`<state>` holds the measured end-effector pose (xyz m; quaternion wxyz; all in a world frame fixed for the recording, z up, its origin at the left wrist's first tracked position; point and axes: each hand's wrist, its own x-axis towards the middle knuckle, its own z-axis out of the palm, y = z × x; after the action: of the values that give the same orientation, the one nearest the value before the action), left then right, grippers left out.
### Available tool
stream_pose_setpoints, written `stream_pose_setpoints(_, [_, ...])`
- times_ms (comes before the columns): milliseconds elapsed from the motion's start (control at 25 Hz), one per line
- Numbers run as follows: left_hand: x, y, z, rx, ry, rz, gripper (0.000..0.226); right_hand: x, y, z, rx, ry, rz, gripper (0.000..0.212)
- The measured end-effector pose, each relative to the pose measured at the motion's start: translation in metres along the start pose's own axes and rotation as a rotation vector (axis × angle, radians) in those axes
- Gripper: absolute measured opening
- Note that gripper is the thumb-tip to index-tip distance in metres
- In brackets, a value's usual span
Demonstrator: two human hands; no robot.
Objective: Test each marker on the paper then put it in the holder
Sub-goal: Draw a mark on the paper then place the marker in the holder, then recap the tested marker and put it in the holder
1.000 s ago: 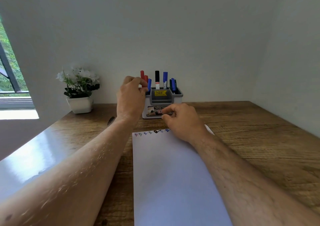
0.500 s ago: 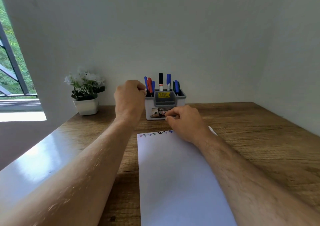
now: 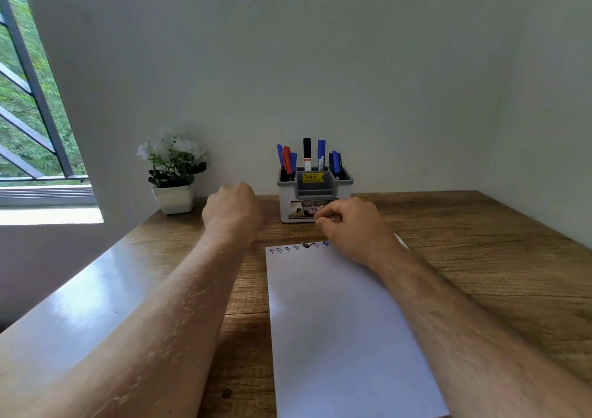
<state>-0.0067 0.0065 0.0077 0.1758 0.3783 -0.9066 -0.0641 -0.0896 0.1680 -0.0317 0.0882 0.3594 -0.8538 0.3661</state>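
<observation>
A wooden table [image 3: 464, 257] with a brown grain runs up to a plain pale wall [image 3: 320, 65]. Its left part shines with light from a window [image 3: 28, 123] on the left, where dark bars cross a view of green leaves.

Near the table's far edge, about midway along it, stands the holder [image 3: 315, 198], a grey and white box with a yellow price sticker on its upper front and a picture label lower down. All the markers [image 3: 307, 156] in view stand upright in it: blue and red ones in the left compartment, a black-capped one and a blue one in the middle, and blue and dark ones on the right.

A white paper [image 3: 346, 337] lies on the table in front of the holder and runs to the near edge. Along its far edge sits a row of small test scribbles [image 3: 298, 248] in red, blue and black.

Toward the far left corner stands a small white pot with white flowers [image 3: 173, 174].

The left hand [image 3: 232, 209] hangs over the table just left of the holder, its fingers curled into a loose fist with nothing visible in it. The right hand [image 3: 350, 228] rests at the far right corner of the paper, close in front of the holder's label; its fingers are bent and the thumb meets the fingertips, but whether they pinch anything I cannot tell.
</observation>
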Motion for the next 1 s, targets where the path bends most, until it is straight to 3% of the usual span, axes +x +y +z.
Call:
stream_pose_setpoints(160, [-0.003,0.000,0.001,0.115,-0.107,-0.043,0.028,0.001,0.000,0.001,-0.003,-0.003,0.001,0.024])
stream_pose_setpoints(480, [-0.001,0.005,0.004,-0.063,-0.114,-0.031,0.023,0.000,-0.001,0.000,0.015,0.013,0.005,0.023])
stream_pose_setpoints(600, [0.001,0.009,-0.002,-0.293,0.006,-0.039,0.022,0.001,0.000,0.001,0.029,0.014,0.005,0.023])
stream_pose_setpoints(760, [-0.003,0.022,-0.014,-0.733,0.136,0.085,0.054,0.001,0.001,0.001,0.069,0.086,-0.040,0.027])
stream_pose_setpoints(880, [-0.013,0.035,-0.018,-1.105,0.002,0.137,0.069,-0.001,-0.002,-0.004,0.252,0.146,-0.067,0.032])
stream_pose_setpoints(1000, [-0.019,0.044,-0.016,-1.371,-0.171,0.150,0.058,-0.003,-0.005,-0.010,0.371,0.171,-0.106,0.036])
